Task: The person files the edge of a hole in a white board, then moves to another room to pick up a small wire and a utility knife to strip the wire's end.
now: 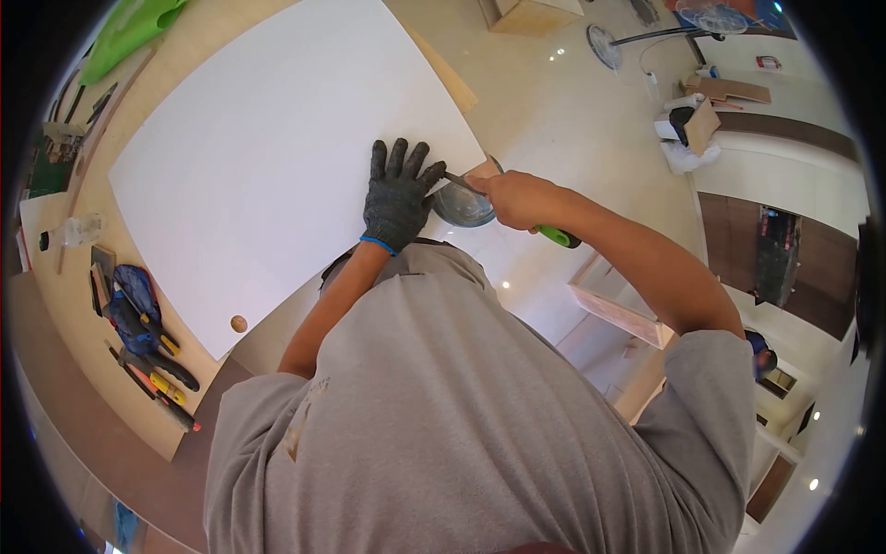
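A large white panel (pixel 286 157) lies flat in front of me, with a round hole (pixel 239 324) near its near left corner. My left hand (pixel 397 198), in a dark glove with a blue cuff, rests open on the panel near its right corner, fingers spread. My bare right hand (pixel 519 198) is closed around a file (pixel 558 236) with a green and black handle. The file's dark blade meets the panel's edge at that corner, close to my left thumb. My fingers hide the middle of the file.
Pliers, cutters and a blue pouch (pixel 135 283) lie on the plywood tabletop (pixel 198 406) at left, near a clear bottle (pixel 81 230). Below the panel's corner is a round glass-like disc (pixel 464 205). A wooden frame (pixel 623 312) stands on the floor at right.
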Demonstrator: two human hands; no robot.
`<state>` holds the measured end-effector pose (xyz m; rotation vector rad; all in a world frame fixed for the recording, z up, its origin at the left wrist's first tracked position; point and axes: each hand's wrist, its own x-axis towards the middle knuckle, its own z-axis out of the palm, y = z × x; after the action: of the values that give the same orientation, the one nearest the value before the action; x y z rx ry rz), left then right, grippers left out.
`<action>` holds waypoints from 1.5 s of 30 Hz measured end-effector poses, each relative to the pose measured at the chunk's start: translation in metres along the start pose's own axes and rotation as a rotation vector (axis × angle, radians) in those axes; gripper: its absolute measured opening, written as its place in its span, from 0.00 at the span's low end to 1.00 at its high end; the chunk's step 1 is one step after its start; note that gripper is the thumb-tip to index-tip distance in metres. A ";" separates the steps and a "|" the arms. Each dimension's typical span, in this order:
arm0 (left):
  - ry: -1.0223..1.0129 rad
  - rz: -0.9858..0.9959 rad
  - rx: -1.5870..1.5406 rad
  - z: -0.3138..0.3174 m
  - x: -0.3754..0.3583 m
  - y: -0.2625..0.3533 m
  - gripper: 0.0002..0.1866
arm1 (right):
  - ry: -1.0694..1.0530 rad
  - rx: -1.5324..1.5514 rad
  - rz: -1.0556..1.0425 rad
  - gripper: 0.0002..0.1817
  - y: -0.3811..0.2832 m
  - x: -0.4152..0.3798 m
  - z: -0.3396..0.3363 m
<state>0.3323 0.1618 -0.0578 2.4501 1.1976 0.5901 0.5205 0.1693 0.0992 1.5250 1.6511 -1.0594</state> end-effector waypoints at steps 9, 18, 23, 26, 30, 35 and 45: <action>-0.074 -0.018 0.036 -0.001 0.001 0.005 0.28 | -0.073 0.368 -0.012 0.31 0.004 0.001 0.003; -0.014 -0.001 0.018 -0.004 0.002 0.003 0.24 | -0.070 0.272 -0.048 0.32 0.006 0.003 -0.001; -0.024 -0.007 0.033 -0.002 0.001 0.003 0.24 | -0.039 0.512 -0.047 0.32 0.003 -0.002 0.014; -0.039 -0.010 0.027 -0.003 0.004 0.005 0.27 | 0.028 0.398 -0.029 0.33 0.009 -0.007 0.012; -0.041 -0.067 -0.016 0.000 0.002 0.002 0.35 | 0.178 0.022 -0.001 0.35 0.007 -0.016 0.006; -0.025 -0.102 -0.005 0.001 0.001 0.003 0.38 | 0.234 -0.236 -0.076 0.38 0.026 -0.023 0.003; 0.040 -0.069 0.008 0.004 -0.001 0.002 0.35 | 0.422 -0.852 -0.314 0.29 0.029 0.015 -0.009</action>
<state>0.3349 0.1596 -0.0602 2.4040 1.2966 0.6189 0.5481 0.1839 0.0865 0.9527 2.2710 -0.0737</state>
